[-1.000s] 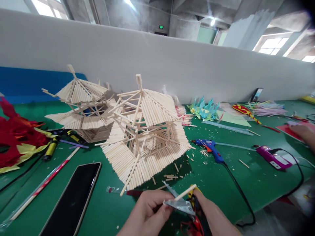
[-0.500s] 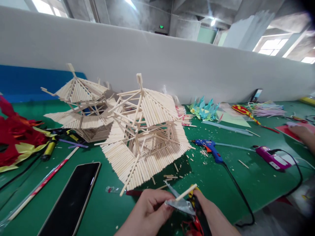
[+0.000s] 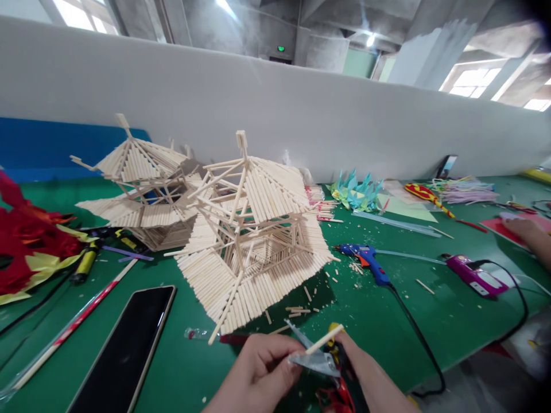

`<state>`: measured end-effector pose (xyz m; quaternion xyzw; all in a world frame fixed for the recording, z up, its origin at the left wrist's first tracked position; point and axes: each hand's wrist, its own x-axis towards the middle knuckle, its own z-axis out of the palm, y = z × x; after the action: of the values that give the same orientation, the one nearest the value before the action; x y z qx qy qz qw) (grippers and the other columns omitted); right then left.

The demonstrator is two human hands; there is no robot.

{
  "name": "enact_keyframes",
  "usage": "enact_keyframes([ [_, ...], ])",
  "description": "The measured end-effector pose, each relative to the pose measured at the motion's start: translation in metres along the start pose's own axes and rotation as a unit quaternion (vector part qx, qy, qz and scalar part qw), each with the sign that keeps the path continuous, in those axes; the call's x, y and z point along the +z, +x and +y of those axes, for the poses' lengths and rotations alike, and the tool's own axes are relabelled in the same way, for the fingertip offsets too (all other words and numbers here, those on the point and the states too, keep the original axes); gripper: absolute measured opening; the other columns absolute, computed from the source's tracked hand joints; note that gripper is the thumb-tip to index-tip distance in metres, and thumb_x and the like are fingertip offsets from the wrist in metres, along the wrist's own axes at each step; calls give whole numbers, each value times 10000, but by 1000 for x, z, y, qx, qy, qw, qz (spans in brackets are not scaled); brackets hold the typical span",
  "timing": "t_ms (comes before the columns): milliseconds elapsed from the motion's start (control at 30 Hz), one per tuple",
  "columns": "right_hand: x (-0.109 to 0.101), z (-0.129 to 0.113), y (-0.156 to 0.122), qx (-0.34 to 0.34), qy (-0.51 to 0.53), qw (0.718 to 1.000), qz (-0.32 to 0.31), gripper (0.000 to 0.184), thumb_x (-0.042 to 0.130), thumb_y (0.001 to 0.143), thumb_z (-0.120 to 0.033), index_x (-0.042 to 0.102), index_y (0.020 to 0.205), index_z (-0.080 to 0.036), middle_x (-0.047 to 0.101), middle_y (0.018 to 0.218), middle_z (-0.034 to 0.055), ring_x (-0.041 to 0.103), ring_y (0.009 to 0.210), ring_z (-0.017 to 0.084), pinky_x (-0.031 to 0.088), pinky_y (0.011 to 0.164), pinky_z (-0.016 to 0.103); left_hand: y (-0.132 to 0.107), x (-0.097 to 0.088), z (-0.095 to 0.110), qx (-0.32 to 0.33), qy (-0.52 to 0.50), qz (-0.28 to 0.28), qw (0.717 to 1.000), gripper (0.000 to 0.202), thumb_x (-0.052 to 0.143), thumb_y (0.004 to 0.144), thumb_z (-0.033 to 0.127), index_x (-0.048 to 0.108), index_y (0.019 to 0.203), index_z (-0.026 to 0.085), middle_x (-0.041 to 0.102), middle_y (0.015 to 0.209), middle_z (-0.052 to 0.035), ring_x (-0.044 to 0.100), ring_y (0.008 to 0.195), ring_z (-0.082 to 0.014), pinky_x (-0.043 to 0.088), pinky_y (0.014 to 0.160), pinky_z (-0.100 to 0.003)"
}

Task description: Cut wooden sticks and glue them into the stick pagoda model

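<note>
in front of the large pale wooden-stick pavilion model (image 3: 275, 281), the left hand (image 3: 258, 370) pinches one end of a thin pale wooden stick (image 3: 325, 339), fingers closed; the right hand (image 3: 365, 367) grips silver-bladed scissors (image 3: 316, 363), their parted blades around the stick. left of the model lies a black-screened phone (image 3: 123, 344); right, a blue plastic glue gun (image 3: 370, 263); behind-left, a second stick pavilion (image 3: 144, 213).

A phone (image 3: 123, 350) lies well apart from teal papercraft (image 3: 356, 192).
</note>
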<state>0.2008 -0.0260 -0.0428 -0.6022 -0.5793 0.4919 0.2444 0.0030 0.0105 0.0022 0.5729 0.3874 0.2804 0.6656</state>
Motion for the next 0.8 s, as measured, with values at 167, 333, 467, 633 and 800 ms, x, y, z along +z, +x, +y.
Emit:
enact_keyframes([
  [167, -7, -3, -10, 19, -33, 999, 5, 232, 491, 785, -314, 585, 965, -201, 647, 657, 16, 629, 619, 169, 464, 594, 265, 3, 0, -2, -20, -66, -26, 997, 427, 548, 687, 538, 657, 667, 125, 375, 463, 53, 268, 426, -57, 187, 398, -179],
  [333, -9, -12, -13, 17, -73, 997, 11, 454, 585, 666, -301, 511, 1102, -199, 663, 823, 62, 633, 747, 209, 465, 657, 276, 1, 7, -5, 22, -18, 54, 998, 333, 566, 705, 470, 662, 686, 151, 516, 587, 10, 387, 536, -88, 294, 492, -177],
  [467, -10, -20, -16, -3, -117, 993, 20, 520, 632, 593, -312, 503, 1082, -191, 634, 940, 80, 578, 934, 243, 446, 763, 288, -3, 4, -3, -9, -98, 74, 992, 313, 580, 702, 453, 638, 631, 155, 426, 509, 40, 312, 477, -66, 237, 440, -167],
  [633, -31, -10, -13, 28, -223, 972, 66, 229, 543, 663, -307, 506, 866, -207, 635, 740, 14, 605, 637, 156, 471, 570, 235, -12, -3, -2, -25, -55, 146, 987, 274, 557, 727, 425, 629, 666, 167, 407, 504, 44, 329, 478, -74, 258, 437, -169],
  [800, -70, 26, 0, 5, -384, 906, 176, 395, 530, 670, -317, 487, 1023, -143, 611, 980, 128, 578, 900, 269, 453, 766, 390, -11, 0, -1, 17, 149, 140, 979, 239, 491, 779, 330, 610, 650, 168, 508, 566, 7, 432, 542, -111, 351, 493, -183],
])
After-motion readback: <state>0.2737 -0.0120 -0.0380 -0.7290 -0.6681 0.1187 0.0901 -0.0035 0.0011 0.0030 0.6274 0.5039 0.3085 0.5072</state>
